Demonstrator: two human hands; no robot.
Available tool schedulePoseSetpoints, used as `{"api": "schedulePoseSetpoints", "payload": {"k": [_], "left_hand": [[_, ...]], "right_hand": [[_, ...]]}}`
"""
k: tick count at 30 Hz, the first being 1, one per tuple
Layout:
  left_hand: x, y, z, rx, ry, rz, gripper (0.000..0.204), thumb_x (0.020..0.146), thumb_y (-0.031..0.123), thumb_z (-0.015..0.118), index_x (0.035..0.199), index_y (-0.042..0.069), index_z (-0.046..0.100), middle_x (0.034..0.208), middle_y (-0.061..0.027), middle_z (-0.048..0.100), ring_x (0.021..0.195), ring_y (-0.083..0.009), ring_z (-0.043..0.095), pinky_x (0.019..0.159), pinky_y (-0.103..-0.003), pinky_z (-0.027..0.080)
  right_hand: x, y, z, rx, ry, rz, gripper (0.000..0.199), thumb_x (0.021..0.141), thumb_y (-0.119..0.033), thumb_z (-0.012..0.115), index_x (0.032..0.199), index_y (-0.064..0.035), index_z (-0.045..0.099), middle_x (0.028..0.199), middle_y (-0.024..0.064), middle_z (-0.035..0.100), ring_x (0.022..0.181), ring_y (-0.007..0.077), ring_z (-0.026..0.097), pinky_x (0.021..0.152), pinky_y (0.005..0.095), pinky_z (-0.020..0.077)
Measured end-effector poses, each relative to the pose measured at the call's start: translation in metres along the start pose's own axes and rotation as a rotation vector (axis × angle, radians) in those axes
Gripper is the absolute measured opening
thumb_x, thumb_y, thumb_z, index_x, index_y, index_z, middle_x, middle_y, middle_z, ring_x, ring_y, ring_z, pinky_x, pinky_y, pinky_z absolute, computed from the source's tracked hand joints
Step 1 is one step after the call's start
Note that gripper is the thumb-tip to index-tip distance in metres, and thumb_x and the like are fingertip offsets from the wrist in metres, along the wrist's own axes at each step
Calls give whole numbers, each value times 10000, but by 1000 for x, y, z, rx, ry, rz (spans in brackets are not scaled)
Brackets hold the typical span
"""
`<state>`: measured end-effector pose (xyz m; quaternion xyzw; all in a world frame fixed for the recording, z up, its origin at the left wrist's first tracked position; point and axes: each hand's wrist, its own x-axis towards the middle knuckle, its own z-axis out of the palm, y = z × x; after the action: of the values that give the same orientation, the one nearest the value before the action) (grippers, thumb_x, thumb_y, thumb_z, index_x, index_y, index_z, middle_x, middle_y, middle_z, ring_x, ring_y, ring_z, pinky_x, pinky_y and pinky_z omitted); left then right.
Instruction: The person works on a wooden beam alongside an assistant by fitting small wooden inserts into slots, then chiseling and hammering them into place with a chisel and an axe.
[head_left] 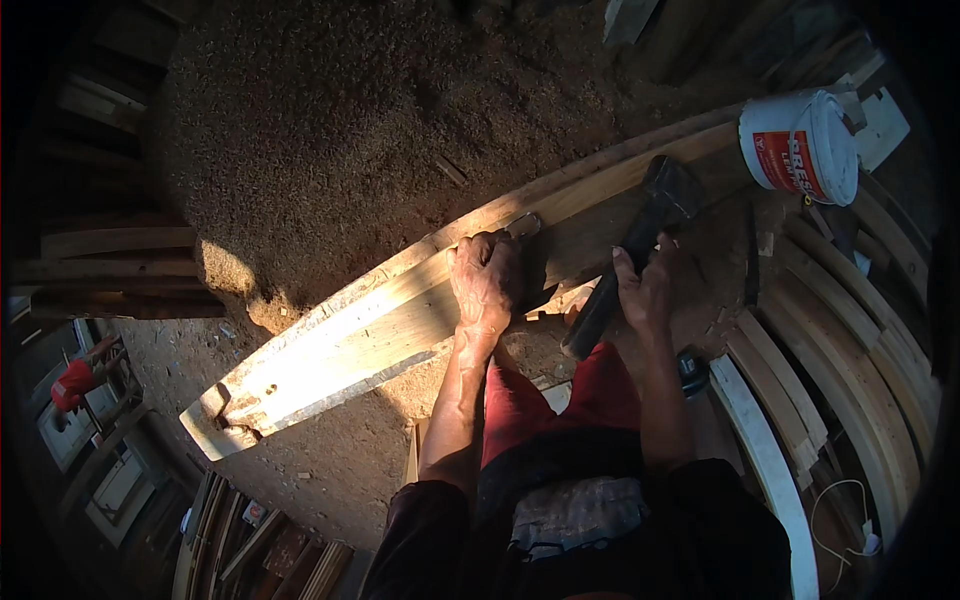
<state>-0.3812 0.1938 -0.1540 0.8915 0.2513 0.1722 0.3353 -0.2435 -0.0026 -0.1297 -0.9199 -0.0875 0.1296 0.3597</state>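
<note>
A long wooden plank crosses in front of me on a slant, its left part brightly sunlit. My left hand is closed at its middle, fingers curled round something mostly hidden. A small piece with a pale, rounded edge shows just beyond the knuckles; I cannot tell its kind. My right hand is closed on the handle of a mallet with a dark, blocky head. The head points away from me, over the plank's right part, and the handle end slants back toward my lap.
A white bucket with a red label stands at the plank's right end. Behind the plank lies a large heap of brown shavings. Curved boards are stacked at my right, near a white cable. More timber lies at lower left.
</note>
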Motion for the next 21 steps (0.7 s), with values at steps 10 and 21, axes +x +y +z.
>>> {"api": "schedulePoseSetpoints", "payload": {"k": [10,21], "left_hand": [[0,-5,6,-4,51,-28,234,769,80,650,996,104,697,909,-90,616,881,-319,546,755,-435,410],[-1,-3,-3,-99,61,15,267,745,67,629,1007,75,680,932,-96,622,919,-317,558,789,-443,393]], "right_hand": [[-34,-15,-44,429,-236,-35,514,851,-35,682,1299,35,438,1015,76,571,933,134,589,828,293,501],[-37,-39,-23,-52,-468,-455,562,972,-140,598,1478,-41,374,1147,282,646,1022,430,658,842,489,539]]}}
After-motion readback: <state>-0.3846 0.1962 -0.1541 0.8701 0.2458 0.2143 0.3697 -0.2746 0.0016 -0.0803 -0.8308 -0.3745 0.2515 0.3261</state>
